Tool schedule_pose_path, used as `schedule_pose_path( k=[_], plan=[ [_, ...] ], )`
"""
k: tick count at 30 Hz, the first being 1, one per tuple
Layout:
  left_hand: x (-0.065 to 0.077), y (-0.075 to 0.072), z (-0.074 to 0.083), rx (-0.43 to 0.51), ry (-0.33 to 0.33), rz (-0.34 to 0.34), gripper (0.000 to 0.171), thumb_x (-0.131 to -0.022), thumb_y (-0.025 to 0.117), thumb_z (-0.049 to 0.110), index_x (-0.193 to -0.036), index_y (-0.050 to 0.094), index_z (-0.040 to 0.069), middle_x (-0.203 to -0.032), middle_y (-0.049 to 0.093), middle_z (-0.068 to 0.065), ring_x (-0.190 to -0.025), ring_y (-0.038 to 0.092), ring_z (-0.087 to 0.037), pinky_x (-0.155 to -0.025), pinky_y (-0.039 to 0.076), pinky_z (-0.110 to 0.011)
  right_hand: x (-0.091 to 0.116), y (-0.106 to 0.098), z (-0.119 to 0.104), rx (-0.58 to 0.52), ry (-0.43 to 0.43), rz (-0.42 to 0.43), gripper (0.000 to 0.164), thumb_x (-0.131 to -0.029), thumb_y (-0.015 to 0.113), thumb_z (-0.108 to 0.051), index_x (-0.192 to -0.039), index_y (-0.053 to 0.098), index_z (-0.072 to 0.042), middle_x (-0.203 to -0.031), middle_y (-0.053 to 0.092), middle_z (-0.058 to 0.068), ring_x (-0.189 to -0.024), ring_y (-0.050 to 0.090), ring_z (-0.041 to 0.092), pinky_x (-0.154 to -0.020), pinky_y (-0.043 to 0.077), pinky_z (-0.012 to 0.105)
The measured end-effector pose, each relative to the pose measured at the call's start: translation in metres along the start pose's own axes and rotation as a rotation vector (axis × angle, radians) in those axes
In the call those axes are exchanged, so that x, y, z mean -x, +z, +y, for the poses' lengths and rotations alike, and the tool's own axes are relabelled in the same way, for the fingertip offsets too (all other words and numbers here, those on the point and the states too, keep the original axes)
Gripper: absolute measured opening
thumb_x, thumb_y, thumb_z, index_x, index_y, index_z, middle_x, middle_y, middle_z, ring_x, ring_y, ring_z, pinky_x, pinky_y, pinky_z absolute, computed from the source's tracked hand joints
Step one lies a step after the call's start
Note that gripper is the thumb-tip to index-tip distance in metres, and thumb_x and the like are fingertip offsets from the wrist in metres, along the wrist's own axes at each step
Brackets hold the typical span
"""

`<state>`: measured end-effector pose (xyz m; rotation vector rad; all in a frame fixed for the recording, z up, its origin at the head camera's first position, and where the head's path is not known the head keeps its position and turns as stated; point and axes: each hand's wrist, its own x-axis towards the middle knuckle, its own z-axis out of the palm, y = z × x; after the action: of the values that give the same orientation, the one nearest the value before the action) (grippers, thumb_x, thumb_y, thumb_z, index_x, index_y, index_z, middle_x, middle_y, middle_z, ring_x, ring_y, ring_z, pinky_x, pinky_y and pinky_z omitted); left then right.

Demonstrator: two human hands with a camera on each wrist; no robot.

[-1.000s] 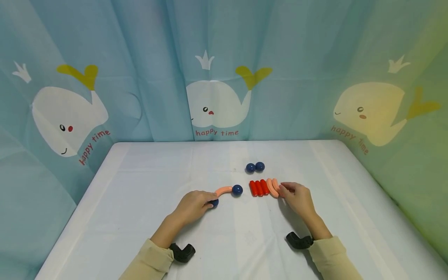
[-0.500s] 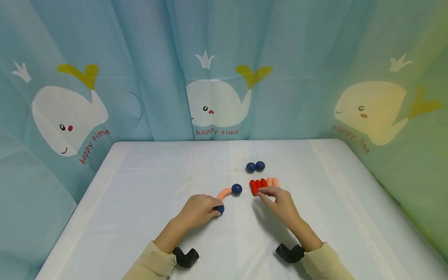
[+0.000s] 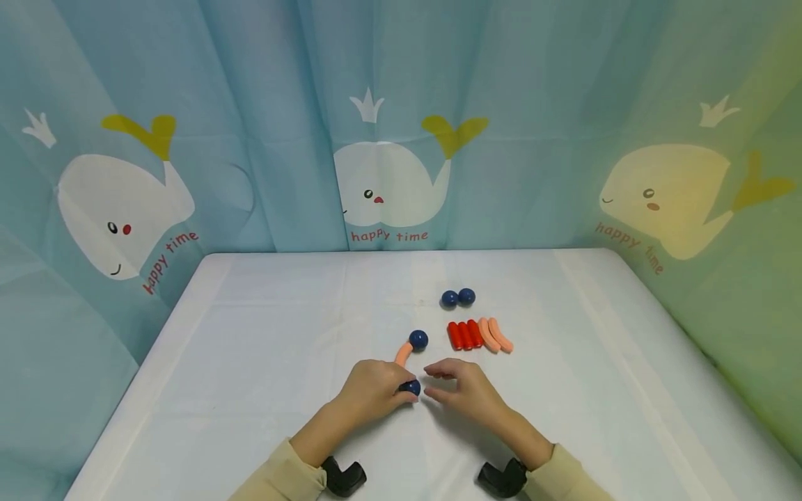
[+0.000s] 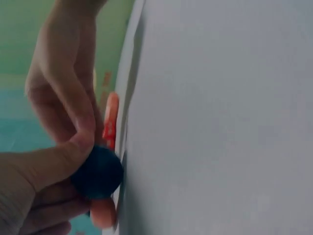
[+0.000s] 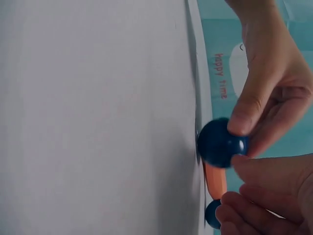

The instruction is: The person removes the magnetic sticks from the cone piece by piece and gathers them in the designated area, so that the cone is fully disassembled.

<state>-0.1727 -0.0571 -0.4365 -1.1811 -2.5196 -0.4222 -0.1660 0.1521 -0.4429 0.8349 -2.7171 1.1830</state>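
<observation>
My left hand pinches a dark blue ball between thumb and fingers, low over the white table. From this ball a curved orange rod leads away to a second blue ball at its far end. Facing it from the right, my right hand has thumb and fingers parted, their tips close beside the held ball. In the right wrist view, the left thumb lies on the held ball and the right thumb comes right up to its lower edge.
Behind my right hand, three red rods lie side by side, with two curved orange rods against them. Two loose blue balls sit farther back. A blue whale-print curtain stands behind the white table.
My left hand has drawn the ball and rod nearer and to the right, swinging the rod round. My right hand has come from the rod row, left and nearer, up to the held ball.
</observation>
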Motion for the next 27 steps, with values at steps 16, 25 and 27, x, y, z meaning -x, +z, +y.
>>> schedule_pose_path(
  k=[16,25,27],
  plan=[
    [0.004,0.002,-0.023,0.221,0.032,0.125,0.026,-0.083,0.067,0.018,-0.105,0.068,0.005,-0.105,0.067,-0.003,-0.101,0.06,-0.015,-0.084,0.047,-0.027,0.002,0.012,-0.007,-0.025,-0.054,-0.033,0.036,-0.07,0.08,-0.014,-0.101,0.068,-0.001,-0.094,0.067,0.003,-0.086,0.062,0.015,-0.077,0.05,0.032],
    [0.006,0.008,-0.031,0.186,0.102,-0.016,0.017,-0.086,0.064,0.014,-0.1,0.072,0.008,-0.104,0.067,0.0,-0.106,0.058,-0.015,-0.088,0.044,-0.027,0.0,0.022,-0.014,0.042,-0.113,-0.013,0.033,-0.073,0.079,-0.018,-0.1,0.068,-0.003,-0.094,0.067,0.002,-0.087,0.061,0.012,-0.078,0.049,0.031],
    [0.005,0.007,-0.031,0.163,0.11,-0.011,0.015,-0.085,0.065,0.016,-0.097,0.073,0.01,-0.1,0.068,0.001,-0.104,0.059,-0.014,-0.088,0.045,-0.026,0.0,0.022,-0.014,0.056,-0.104,-0.02,0.031,-0.074,0.078,-0.016,-0.1,0.067,-0.003,-0.094,0.067,0.003,-0.087,0.061,0.012,-0.078,0.049,0.031]
  ],
)
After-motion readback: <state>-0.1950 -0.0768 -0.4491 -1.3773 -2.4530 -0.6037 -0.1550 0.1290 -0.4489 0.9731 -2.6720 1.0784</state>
